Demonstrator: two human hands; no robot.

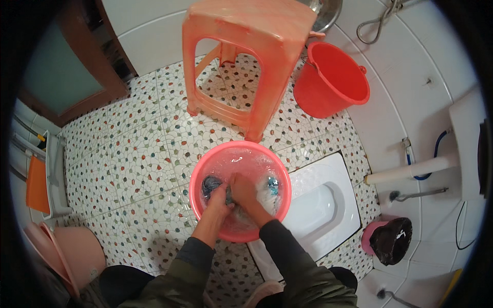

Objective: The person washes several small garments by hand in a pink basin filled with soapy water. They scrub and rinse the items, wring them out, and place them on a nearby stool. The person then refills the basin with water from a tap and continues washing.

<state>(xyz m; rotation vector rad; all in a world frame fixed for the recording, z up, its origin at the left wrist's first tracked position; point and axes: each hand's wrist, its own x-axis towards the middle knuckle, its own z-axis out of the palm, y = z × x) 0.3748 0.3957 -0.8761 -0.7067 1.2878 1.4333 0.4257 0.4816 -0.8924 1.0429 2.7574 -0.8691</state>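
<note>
A pink basin [193, 205] of sudsy water stands on the floor in front of me. Over its middle my left hand [219, 199] and my right hand [242, 190] press together, both closed. A bit of greyish wet cloth [229, 196] shows pinched between them; its full shape is hidden by my fingers. Left of my hands, a dark blue-grey bunched cloth [210, 184] lies in the water. Whether it is one piece with the pinched cloth, I cannot tell. At the basin's right side floats a white fabric with a blue patterned patch [272, 186].
An orange plastic stool [251, 23] stands beyond the basin, with a red bucket [328, 82] to its right. A white squat toilet [321, 205] adjoins the basin on the right. A lidded pink bucket [84, 251] stands near left, a black-lined bin [390, 241] at right.
</note>
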